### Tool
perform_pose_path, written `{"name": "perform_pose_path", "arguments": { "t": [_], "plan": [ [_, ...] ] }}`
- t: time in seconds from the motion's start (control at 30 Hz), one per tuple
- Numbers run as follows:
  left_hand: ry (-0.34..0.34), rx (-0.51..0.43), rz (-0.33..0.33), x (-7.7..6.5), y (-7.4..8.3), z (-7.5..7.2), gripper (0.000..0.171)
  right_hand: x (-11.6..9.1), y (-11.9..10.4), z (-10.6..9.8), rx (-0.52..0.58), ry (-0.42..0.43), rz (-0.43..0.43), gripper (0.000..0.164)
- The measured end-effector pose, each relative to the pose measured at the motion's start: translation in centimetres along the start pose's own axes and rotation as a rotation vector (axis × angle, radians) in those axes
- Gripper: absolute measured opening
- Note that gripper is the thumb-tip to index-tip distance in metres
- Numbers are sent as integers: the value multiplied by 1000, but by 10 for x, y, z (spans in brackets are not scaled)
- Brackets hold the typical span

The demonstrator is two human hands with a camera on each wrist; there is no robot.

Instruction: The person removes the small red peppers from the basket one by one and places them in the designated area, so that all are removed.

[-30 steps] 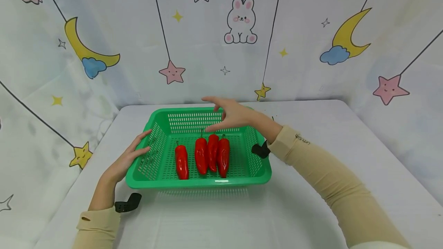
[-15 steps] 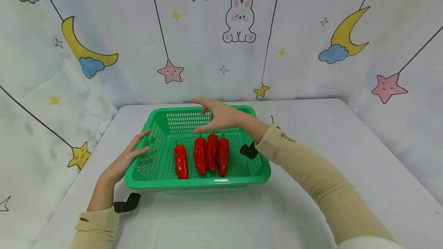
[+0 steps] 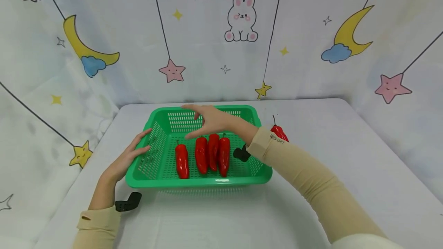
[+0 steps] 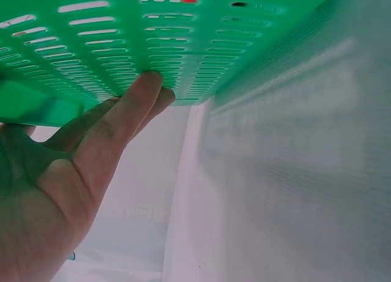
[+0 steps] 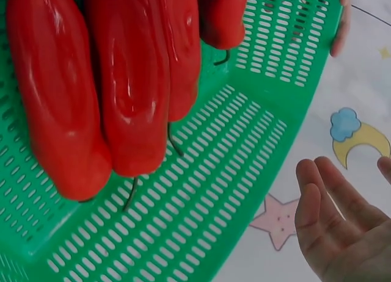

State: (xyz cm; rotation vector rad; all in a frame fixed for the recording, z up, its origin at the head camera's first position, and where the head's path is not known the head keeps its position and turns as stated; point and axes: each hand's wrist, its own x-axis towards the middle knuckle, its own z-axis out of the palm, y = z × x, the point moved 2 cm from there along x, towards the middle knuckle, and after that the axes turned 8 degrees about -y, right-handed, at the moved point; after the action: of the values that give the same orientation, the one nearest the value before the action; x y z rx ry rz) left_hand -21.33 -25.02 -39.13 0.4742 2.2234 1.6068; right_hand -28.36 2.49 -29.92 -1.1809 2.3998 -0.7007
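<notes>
Lying in green basket (image 3: 197, 182) below right hand (image 3: 212, 120): four red chili peppers (image 3: 213, 151).
Right grip wide, empty; left hand (image 3: 122, 161), fingers straight, touching basket.

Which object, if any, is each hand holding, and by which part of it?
The left hand holds the green basket by the rim on the person's left side. The right hand holds nothing.

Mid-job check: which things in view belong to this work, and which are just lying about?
Likely in the job:
green basket, left hand touching its side
four red peppers inside it
right hand, open above them
single red pepper on the table, probably

Likely just surroundings:
white table
printed backdrop
</notes>
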Motion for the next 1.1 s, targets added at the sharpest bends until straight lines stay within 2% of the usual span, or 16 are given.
{"name": "perform_pose_path", "arguments": {
  "t": [0.17, 0.43, 1.1],
  "plan": [
    [-3, -2, -7, 0, 1, -1, 59, 7, -5, 8, -7, -23, -13, 91],
    [-11, -12, -8, 0, 1, -1, 58, 19, -9, 21, -81, -70, 28, 89],
    [-9, -9, -11, -1, 1, -1, 59, 38, -5, 63, -188, -225, 35, 90]
  ]
}}
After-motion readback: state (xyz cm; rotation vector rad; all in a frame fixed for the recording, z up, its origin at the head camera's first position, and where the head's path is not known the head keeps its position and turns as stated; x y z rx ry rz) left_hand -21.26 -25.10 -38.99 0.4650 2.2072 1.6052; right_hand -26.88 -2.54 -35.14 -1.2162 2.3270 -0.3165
